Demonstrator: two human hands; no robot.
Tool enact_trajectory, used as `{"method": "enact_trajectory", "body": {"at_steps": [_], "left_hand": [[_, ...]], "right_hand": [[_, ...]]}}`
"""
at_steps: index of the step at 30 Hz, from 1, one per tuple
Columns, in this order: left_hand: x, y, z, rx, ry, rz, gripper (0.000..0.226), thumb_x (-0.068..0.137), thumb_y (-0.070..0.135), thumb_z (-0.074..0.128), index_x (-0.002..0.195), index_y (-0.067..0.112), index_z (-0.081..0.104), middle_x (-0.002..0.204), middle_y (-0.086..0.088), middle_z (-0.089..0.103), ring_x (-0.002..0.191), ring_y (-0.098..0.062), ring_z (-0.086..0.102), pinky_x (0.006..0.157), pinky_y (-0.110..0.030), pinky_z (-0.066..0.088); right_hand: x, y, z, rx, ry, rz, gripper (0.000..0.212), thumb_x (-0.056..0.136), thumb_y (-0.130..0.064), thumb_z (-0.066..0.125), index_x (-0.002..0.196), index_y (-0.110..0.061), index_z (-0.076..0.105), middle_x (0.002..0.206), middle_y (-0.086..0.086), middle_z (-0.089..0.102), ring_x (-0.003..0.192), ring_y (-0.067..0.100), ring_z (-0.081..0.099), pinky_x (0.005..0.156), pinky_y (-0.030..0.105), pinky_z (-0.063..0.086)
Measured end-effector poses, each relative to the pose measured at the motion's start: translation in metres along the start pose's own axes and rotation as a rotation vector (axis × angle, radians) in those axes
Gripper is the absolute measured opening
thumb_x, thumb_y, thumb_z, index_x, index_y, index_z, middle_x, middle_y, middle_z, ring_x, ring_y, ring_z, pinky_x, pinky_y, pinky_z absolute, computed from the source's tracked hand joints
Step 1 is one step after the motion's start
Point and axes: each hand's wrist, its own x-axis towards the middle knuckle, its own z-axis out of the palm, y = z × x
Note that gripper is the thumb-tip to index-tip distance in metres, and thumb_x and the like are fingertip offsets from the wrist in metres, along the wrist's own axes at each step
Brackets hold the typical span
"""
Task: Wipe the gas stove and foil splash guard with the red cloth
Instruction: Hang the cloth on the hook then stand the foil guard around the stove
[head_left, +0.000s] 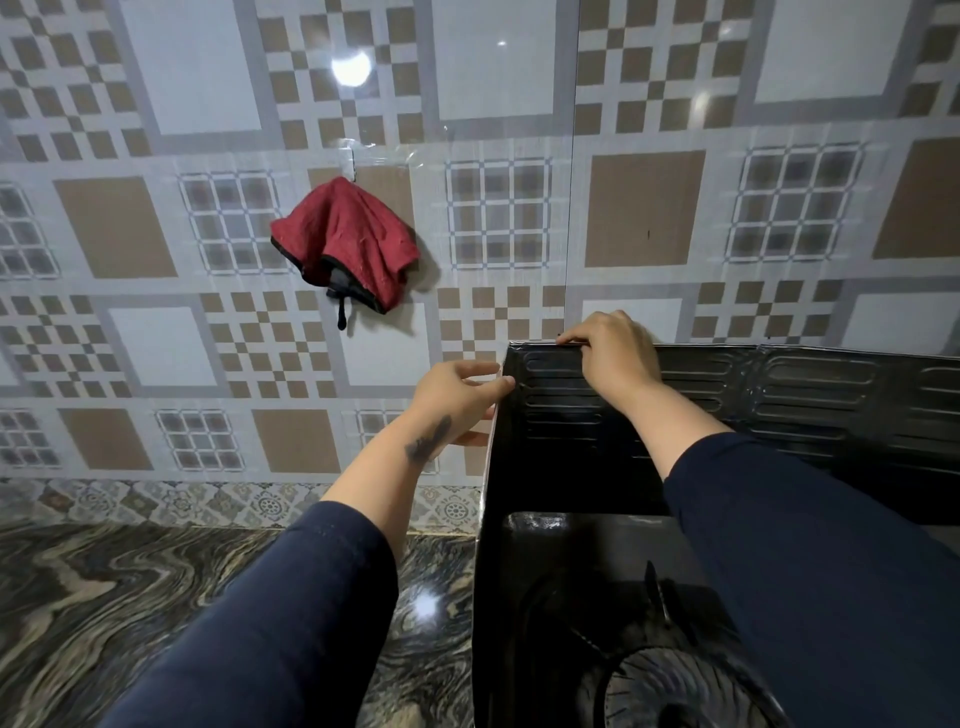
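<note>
Head view. Red cloth (345, 241) hangs bunched on a hook (352, 165) on the tiled wall (644, 208), above the desk (104, 597) and well apart from both hands — nobody is touching it. A black loop dangles below its lower edge.

Splash guard (810, 395) stands upright along the desk's back edge, dark and ribbed, with a side panel folded forward at its left corner. Right hand (610, 353) is curled over the guard's top edge near that corner, fingers closed on the rim. Left hand (457, 397) pinches the corner from outside, thumb and forefinger on the fold, the other fingers loosely spread.

Stove (561, 582) sits inside the guard at the desk's right side, glossy black — one burner ring (670, 691) shows at the bottom, partly under the right sleeve (831, 571).
</note>
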Motion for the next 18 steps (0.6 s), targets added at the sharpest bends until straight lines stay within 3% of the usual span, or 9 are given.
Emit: {"method": "enact_trajectory", "body": {"at_steps": [4,8,12,15,18], "left_hand": [[0.001,-0.005,-0.001,0.014,0.038,0.021,0.038,0.086,0.035,0.064,0.122,0.02,0.061,0.102,0.0,0.065,0.069,-0.005,0.054,0.036,-0.01,0.041],[0.002,-0.007,-0.003,0.032,0.029,0.036,0.037,0.086,0.038,0.063,0.118,0.019,0.064,0.105,-0.002,0.067,0.075,-0.006,0.056,0.047,-0.013,0.043],[0.0,-0.009,-0.006,0.054,0.031,0.049,0.041,0.085,0.048,0.061,0.116,0.02,0.064,0.108,-0.001,0.065,0.079,-0.003,0.057,0.047,-0.011,0.042],[0.001,-0.013,-0.011,0.102,0.048,0.067,0.056,0.084,0.056,0.055,0.122,0.015,0.061,0.119,-0.005,0.063,0.099,-0.015,0.06,0.07,-0.019,0.047],[0.0,-0.016,-0.018,0.127,0.038,0.07,0.06,0.087,0.057,0.05,0.123,0.011,0.061,0.121,-0.006,0.062,0.104,-0.017,0.056,0.07,-0.018,0.043]], "right_hand": [[-0.002,-0.001,0.001,-0.019,-0.025,0.001,0.042,0.087,0.004,0.055,0.112,-0.027,0.069,0.114,0.002,0.062,0.109,0.024,0.05,0.095,0.039,0.04],[-0.005,-0.004,-0.001,-0.022,-0.045,0.014,0.044,0.088,0.005,0.053,0.117,-0.026,0.066,0.118,0.002,0.059,0.113,0.025,0.047,0.097,0.041,0.042],[-0.006,-0.008,-0.003,-0.018,-0.058,0.011,0.045,0.088,0.005,0.052,0.117,-0.027,0.065,0.117,0.002,0.059,0.114,0.024,0.046,0.097,0.041,0.041],[-0.012,-0.014,-0.004,-0.023,-0.077,0.003,0.045,0.088,0.003,0.052,0.119,-0.028,0.064,0.117,0.001,0.058,0.115,0.023,0.045,0.097,0.04,0.038],[-0.02,-0.02,-0.008,0.001,-0.085,-0.004,0.045,0.09,0.001,0.052,0.119,-0.03,0.063,0.116,-0.001,0.057,0.114,0.021,0.045,0.097,0.038,0.038]]}}
